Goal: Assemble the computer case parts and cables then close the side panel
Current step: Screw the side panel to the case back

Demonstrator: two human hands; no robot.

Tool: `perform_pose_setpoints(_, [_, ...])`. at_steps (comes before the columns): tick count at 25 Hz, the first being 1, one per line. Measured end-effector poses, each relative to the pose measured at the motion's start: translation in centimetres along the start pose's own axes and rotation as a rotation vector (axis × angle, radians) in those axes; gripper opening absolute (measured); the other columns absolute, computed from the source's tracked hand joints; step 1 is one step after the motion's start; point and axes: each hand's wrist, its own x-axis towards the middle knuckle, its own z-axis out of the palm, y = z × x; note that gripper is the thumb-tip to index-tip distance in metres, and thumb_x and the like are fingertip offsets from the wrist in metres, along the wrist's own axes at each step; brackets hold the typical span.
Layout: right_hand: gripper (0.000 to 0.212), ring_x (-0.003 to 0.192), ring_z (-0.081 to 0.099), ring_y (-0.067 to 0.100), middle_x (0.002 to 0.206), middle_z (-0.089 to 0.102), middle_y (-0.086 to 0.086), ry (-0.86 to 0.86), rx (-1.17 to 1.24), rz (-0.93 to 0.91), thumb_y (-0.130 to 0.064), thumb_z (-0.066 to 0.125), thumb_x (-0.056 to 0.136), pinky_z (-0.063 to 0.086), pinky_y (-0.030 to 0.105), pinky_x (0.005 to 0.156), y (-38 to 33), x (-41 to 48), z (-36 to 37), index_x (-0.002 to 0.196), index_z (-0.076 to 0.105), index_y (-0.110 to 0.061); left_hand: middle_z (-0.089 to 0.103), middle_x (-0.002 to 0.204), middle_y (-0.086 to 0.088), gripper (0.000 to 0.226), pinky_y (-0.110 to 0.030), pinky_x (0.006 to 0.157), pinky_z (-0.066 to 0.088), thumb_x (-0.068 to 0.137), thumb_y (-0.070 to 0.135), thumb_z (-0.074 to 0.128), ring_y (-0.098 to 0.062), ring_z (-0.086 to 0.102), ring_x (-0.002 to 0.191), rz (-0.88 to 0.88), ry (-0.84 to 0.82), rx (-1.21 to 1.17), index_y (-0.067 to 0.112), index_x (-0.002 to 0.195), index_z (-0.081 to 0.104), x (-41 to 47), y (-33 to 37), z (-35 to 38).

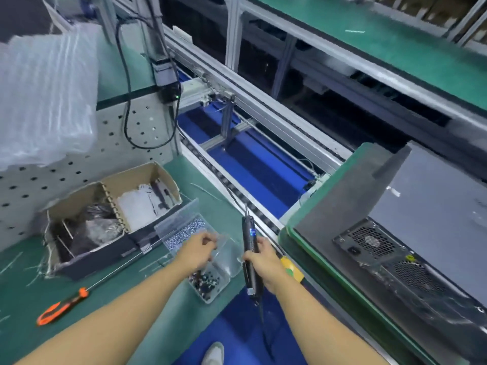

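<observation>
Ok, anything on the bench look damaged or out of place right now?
The cardboard box has a torn, crumpled near corner, and thin white strips lie scattered on the green mat around it. Nothing else stands out.

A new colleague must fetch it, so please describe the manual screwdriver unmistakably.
Look at the green mat on the left, near the cardboard box. The screwdriver lies flat there. Only it has an orange-and-black handle and a long thin shaft; the black electric driver is in the right hand.

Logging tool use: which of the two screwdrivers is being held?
The black electric screwdriver, gripped in the right hand; the orange-handled screwdriver lies loose on the green bench.
</observation>
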Motion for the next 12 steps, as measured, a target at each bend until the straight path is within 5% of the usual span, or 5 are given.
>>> perform_pose_setpoints(3, [0.045, 0.080, 0.062, 0.019, 0.106, 0.062, 0.006, 0.106, -0.093, 0.004, -0.004, 0.060, 0.089, 0.052, 0.029, 0.067, -0.2, 1.6, -0.1, 0.127, 0.041, -0.021, 0.066, 0.112, -0.001, 0.012, -0.033, 0.083, 0.051, 0.097, 0.022, 0.056, -0.018, 0.063, 0.096, 0.086, 0.017, 0.351, 0.021, 0.108, 0.060, 0.4, -3.5, -1.9])
perform_pose_setpoints(6, [0.046, 0.074, 0.057, 0.015, 0.096, 0.060, 0.000, 0.151, -0.304, -0.045, -0.005, 0.060, 0.087, 0.041, 0.020, 0.055, -0.9, 3.4, -1.0, 0.123, 0.041, -0.025, 0.055, 0.129, 0.010, 0.030, -0.033, 0.097, 0.044, 0.095, 0.043, 0.054, -0.013, 0.052, 0.119, 0.411, -0.100, 0.779, 0.034, 0.123, 0.059, 0.6, -5.3, -0.8])
perform_pose_setpoints(9, [0.053, 0.087, 0.056, 0.022, 0.108, 0.056, 0.003, 0.124, -0.448, -0.097, -0.001, 0.063, 0.082, 0.040, 0.027, 0.067, -1.1, 5.3, -1.0, 0.128, 0.047, -0.022, 0.032, 0.155, 0.013, 0.042, -0.039, 0.110, 0.029, 0.097, 0.047, 0.044, -0.017, 0.033, 0.139, 0.591, -0.221, 1.027, 0.041, 0.138, 0.046, 1.4, -5.4, 1.3])
perform_pose_setpoints(12, [0.062, 0.101, 0.054, 0.019, 0.127, 0.050, 0.003, 0.072, -0.523, -0.123, 0.000, 0.064, 0.083, 0.039, 0.024, 0.082, -0.4, 6.8, -0.4, 0.140, 0.047, -0.017, 0.016, 0.162, 0.010, 0.048, -0.046, 0.115, 0.019, 0.100, 0.044, 0.040, -0.023, 0.019, 0.147, 0.584, -0.262, 1.206, 0.037, 0.147, 0.032, 2.3, -5.5, 2.2])
